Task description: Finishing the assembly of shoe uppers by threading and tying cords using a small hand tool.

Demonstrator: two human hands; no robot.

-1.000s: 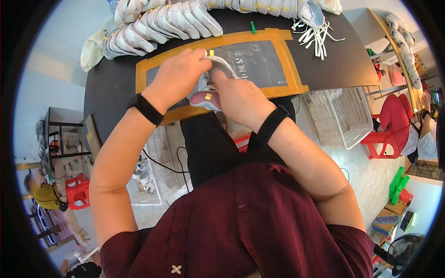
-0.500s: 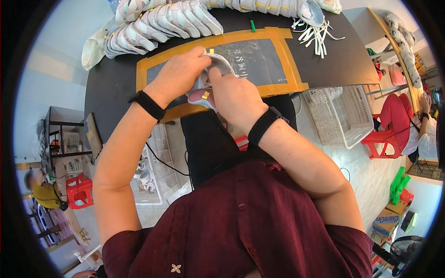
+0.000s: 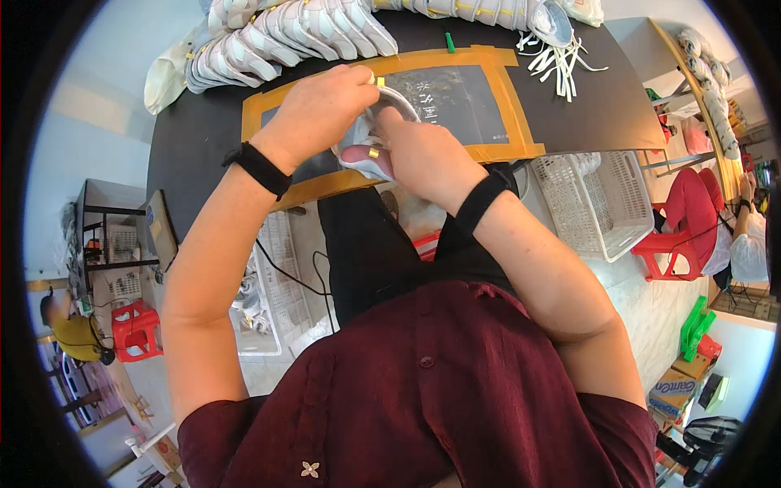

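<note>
A pale grey shoe upper [image 3: 368, 156] with a pink patch and small yellow tabs is held over the near edge of the dark board [image 3: 468, 102] framed in tan tape. My left hand [image 3: 325, 106] grips its far rim, fingers closed near a yellow tab. My right hand [image 3: 431, 159] closes on the side of the upper, its thumb at the curved opening. Its other fingertips are hidden under the piece. Along the back of the table lies a long nested row of similar shoe uppers [image 3: 305, 37].
A green-handled tool [image 3: 450, 42] lies behind the board. White strips [image 3: 561, 69] hang at the back right of the black table [image 3: 594, 106]. White plastic crates [image 3: 598, 203] stand below. A co-worker on a red stool [image 3: 663, 252] sits at right; another person [image 3: 73, 329] is far left.
Both hands and the shoe upper have shifted slightly to the right in the picture. My left hand has moved up a little at the rim. Both grips persist.
</note>
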